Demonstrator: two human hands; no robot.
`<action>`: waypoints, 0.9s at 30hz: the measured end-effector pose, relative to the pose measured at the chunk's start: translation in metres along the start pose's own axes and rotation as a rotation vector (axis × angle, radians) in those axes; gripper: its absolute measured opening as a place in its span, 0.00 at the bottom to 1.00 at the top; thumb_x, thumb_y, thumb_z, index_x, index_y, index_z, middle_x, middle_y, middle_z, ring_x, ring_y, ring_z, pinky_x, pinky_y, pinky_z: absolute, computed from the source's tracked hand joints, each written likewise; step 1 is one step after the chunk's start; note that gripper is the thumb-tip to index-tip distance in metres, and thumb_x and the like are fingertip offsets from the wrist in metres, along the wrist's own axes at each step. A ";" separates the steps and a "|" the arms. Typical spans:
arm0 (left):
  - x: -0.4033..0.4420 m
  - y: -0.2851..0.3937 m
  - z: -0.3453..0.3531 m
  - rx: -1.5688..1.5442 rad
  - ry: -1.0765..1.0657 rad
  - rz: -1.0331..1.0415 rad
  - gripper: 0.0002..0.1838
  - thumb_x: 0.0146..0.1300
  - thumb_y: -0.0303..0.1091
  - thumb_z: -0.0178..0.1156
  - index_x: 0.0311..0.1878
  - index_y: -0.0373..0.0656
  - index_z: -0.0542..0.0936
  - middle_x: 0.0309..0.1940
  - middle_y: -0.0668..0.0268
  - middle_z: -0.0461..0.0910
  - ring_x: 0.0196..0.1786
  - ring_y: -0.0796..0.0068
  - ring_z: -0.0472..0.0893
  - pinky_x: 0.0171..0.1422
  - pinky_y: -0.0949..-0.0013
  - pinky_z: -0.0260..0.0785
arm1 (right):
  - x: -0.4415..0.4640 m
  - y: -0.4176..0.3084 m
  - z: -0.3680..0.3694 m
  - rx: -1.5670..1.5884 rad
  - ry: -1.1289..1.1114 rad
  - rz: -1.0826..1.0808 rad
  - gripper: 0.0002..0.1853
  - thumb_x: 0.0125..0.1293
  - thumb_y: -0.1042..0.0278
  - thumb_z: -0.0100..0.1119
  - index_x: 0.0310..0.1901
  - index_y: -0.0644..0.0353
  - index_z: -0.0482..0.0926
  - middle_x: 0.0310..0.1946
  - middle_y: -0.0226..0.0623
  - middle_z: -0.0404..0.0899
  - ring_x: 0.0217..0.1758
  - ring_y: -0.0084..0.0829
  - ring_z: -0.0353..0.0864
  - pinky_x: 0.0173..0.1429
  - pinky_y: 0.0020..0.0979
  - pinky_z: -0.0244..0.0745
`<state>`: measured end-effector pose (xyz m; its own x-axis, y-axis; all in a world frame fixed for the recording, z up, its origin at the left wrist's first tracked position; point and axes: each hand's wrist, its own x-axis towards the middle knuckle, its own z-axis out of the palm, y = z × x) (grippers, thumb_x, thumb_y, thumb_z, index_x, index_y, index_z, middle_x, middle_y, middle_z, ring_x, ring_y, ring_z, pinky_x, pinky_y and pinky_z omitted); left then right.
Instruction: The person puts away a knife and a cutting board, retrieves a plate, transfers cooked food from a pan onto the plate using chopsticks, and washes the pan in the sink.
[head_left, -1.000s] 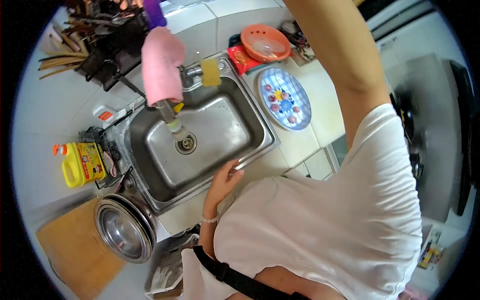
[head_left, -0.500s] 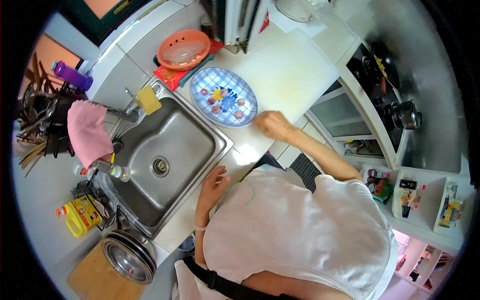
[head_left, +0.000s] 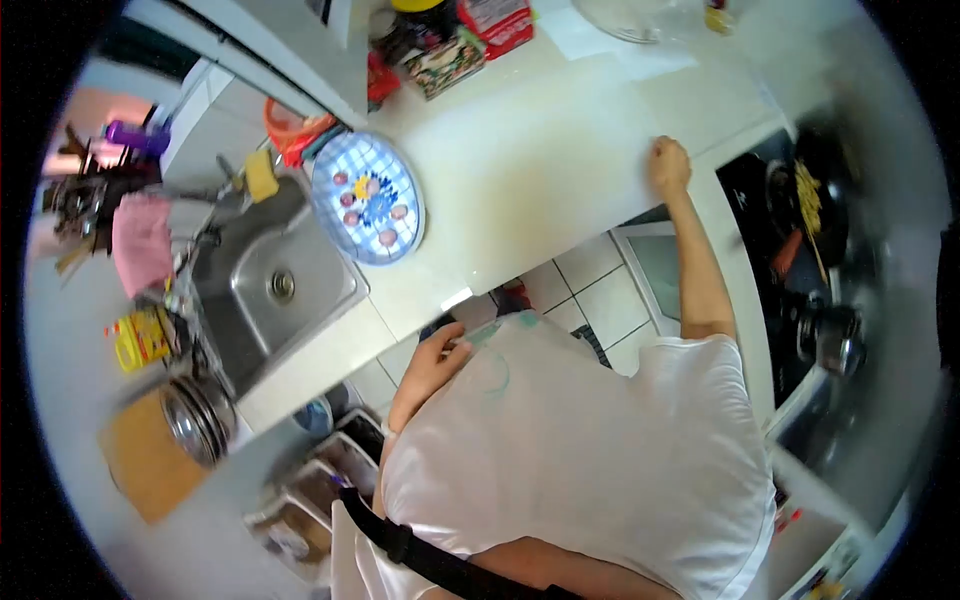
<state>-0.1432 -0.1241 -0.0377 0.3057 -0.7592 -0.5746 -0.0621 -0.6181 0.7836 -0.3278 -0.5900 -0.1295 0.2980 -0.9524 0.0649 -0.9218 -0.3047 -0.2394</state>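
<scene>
My right hand [head_left: 668, 168] is closed in a fist over the right end of the white counter [head_left: 520, 180], close to the stove. Whatever its fingers may hold is hidden. Low in front of my white shirt hangs my left hand [head_left: 435, 362], fingers loosely bent and apart, nothing in them. Between the sink and the bare stretch of counter lies an oval plate [head_left: 350, 215] with a blue check and a flower print. Several small round pinkish pieces rest on it. Neither hand touches the plate.
To the left is a steel sink [head_left: 250, 300] with a yellow sponge [head_left: 262, 176] at its tap. A black stove [head_left: 765, 230] at the right bears a pan with yellow food [head_left: 808, 200] and a pot [head_left: 835, 335]. Food packets [head_left: 497, 25] stand at the back.
My view has turned to the right. My right hand has left the plate's edge and moved along the counter toward the stove. My left hand has come away from the sink's edge.
</scene>
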 end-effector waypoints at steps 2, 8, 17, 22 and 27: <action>-0.002 0.011 0.014 -0.073 0.024 -0.077 0.27 0.63 0.42 0.57 0.60 0.32 0.69 0.52 0.49 0.76 0.50 0.62 0.78 0.54 0.65 0.70 | 0.028 0.007 0.015 -0.062 0.037 -0.030 0.10 0.58 0.67 0.53 0.38 0.59 0.79 0.44 0.47 0.77 0.48 0.48 0.77 0.48 0.46 0.75; -0.002 0.007 0.044 -0.107 0.129 -0.092 0.28 0.63 0.42 0.58 0.59 0.30 0.70 0.50 0.50 0.77 0.48 0.64 0.78 0.54 0.67 0.70 | 0.074 0.015 0.025 -0.014 -0.071 -0.049 0.13 0.56 0.64 0.57 0.40 0.62 0.79 0.43 0.50 0.76 0.47 0.49 0.77 0.49 0.45 0.75; -0.009 0.017 0.080 -0.256 0.146 -0.233 0.26 0.66 0.42 0.56 0.61 0.35 0.68 0.54 0.53 0.75 0.52 0.64 0.76 0.56 0.65 0.68 | 0.095 0.030 0.027 -0.172 -0.223 -0.326 0.12 0.53 0.68 0.57 0.36 0.66 0.78 0.35 0.52 0.80 0.41 0.50 0.80 0.47 0.45 0.75; -0.027 -0.009 0.106 -0.286 0.245 -0.186 0.26 0.65 0.41 0.56 0.61 0.34 0.69 0.53 0.55 0.75 0.51 0.66 0.77 0.54 0.67 0.69 | 0.098 0.047 0.021 -0.108 -0.227 -0.407 0.11 0.50 0.67 0.57 0.31 0.68 0.76 0.30 0.54 0.79 0.36 0.51 0.80 0.43 0.44 0.75; -0.044 -0.029 0.144 -0.352 0.347 -0.153 0.24 0.65 0.41 0.56 0.59 0.34 0.70 0.52 0.56 0.77 0.49 0.69 0.77 0.52 0.69 0.69 | 0.088 0.070 0.003 -0.016 -0.209 -0.395 0.13 0.47 0.67 0.59 0.29 0.71 0.74 0.25 0.55 0.77 0.30 0.48 0.79 0.38 0.40 0.74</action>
<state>-0.2916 -0.1022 -0.0689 0.5867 -0.5161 -0.6240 0.3136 -0.5657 0.7627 -0.3659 -0.6951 -0.1436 0.6702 -0.7405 -0.0496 -0.7304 -0.6463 -0.2210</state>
